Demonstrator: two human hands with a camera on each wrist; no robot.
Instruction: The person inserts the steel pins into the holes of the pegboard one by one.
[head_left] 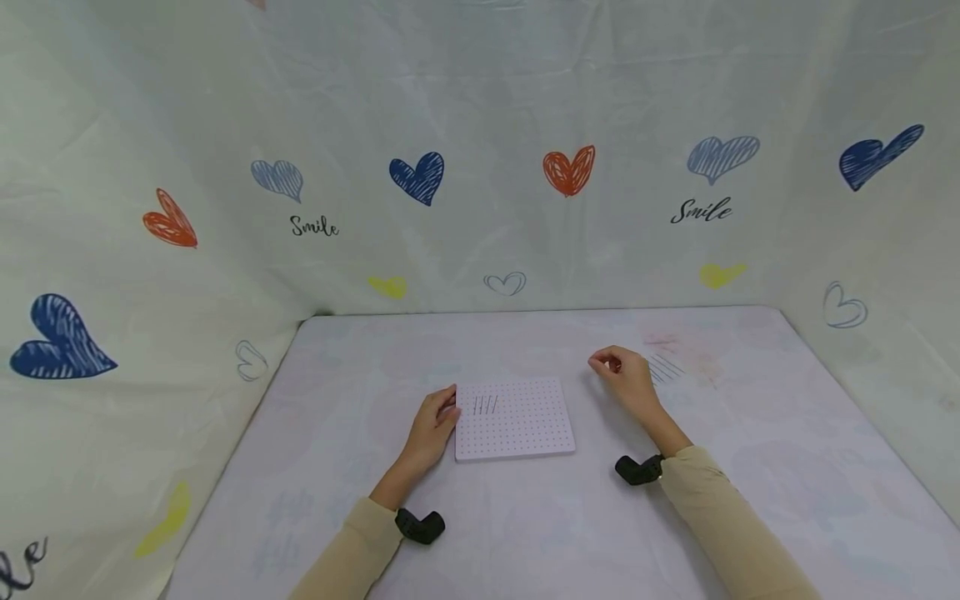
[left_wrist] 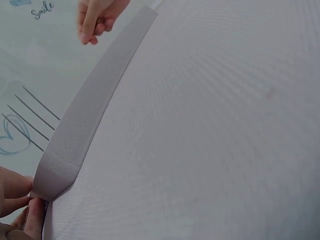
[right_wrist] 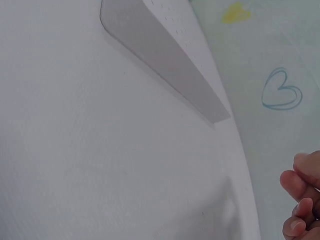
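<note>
A white pegboard [head_left: 532, 421] with rows of small holes lies on the table. Several thin dark rods [head_left: 485, 405] stand upright in its left part, and the left wrist view shows them rising past its edge. My left hand [head_left: 433, 425] grips the board's left edge, thumb and fingers at the corner. To the right of the board and above the table is my right hand [head_left: 624, 382], its thumb and index fingertips [right_wrist: 294, 182] brought together. I cannot tell whether a thin rod is between them. Beside that hand, more thin rods [head_left: 666, 368] lie side by side.
The table has a pale cloth [head_left: 510, 533], with a faint reddish patch [head_left: 693, 354] near the loose rods. Behind the far edge hangs a whitish curtain [head_left: 480, 100] printed with hearts and "Smile". Black wrist cameras [head_left: 420, 527] sit at both sleeve cuffs.
</note>
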